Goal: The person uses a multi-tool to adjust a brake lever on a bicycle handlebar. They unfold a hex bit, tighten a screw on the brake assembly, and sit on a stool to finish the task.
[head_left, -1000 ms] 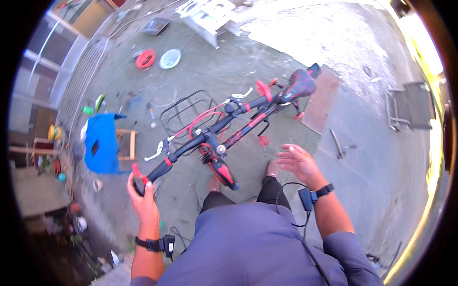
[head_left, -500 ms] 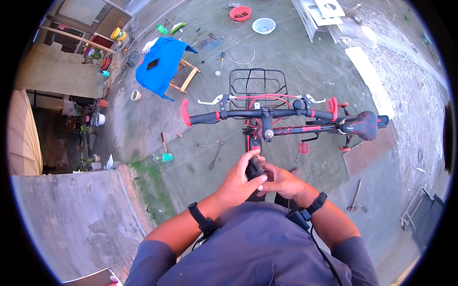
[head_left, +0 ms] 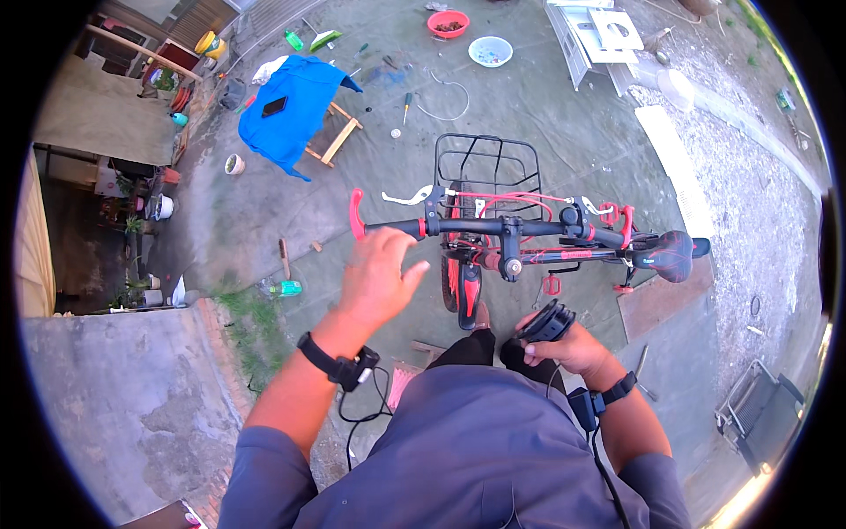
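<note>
In front of me stands a bicycle with black-and-red handlebars [head_left: 458,227], a front rack [head_left: 489,163] and a black saddle [head_left: 663,257]. My left hand [head_left: 374,273] is over the left handlebar grip, thumb spread away from the fingers; whether it touches the grip is unclear, and the hand is slightly blurred. Near my right thigh, my right hand [head_left: 573,346] is closed around a black ridged object [head_left: 548,322] with stacked rounded edges, whose exact kind I cannot make out. The front wheel [head_left: 470,295] points back toward my feet.
A blue cloth [head_left: 295,115] with a phone [head_left: 275,107] covers a wooden stool at the left. Beyond the bicycle are a red basin [head_left: 448,24] and a pale basin [head_left: 490,51]. A hammer [head_left: 284,260] and green bottle [head_left: 286,288] lie left; a folding chair [head_left: 762,410] stands right.
Both hands were together on the black object before my chest. My left hand has let go and moved left to the handlebar grip; my right has carried the object to the right.
</note>
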{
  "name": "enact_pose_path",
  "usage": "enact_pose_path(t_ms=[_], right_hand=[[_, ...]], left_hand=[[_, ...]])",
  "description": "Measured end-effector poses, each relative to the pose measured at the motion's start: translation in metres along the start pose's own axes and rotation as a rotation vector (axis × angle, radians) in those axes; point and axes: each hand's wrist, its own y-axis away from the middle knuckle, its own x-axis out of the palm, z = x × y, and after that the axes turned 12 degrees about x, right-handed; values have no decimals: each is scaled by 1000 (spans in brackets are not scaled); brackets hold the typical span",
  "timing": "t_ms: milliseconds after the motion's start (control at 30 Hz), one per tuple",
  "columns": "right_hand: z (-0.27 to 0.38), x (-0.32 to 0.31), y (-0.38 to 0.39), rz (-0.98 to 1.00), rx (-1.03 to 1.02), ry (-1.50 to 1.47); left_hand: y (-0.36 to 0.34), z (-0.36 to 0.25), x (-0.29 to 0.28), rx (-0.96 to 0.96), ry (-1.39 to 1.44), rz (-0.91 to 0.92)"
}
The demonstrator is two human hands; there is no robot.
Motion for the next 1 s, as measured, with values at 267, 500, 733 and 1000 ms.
enact_pose_path(t_ms=[267,500,733,1000], right_hand=[[5,-16,-5,18,-18,-82],[11,-38,-3,80,25,-50],[11,-58,10,44,48,-90],[12,-66,11,45,62,-50]], left_hand=[[-49,36,0,-77,-250,508],[-73,37,17,-243,-274,747],[-66,32,25,-257,-338,673],[-57,34,31,-258,-344,560]])
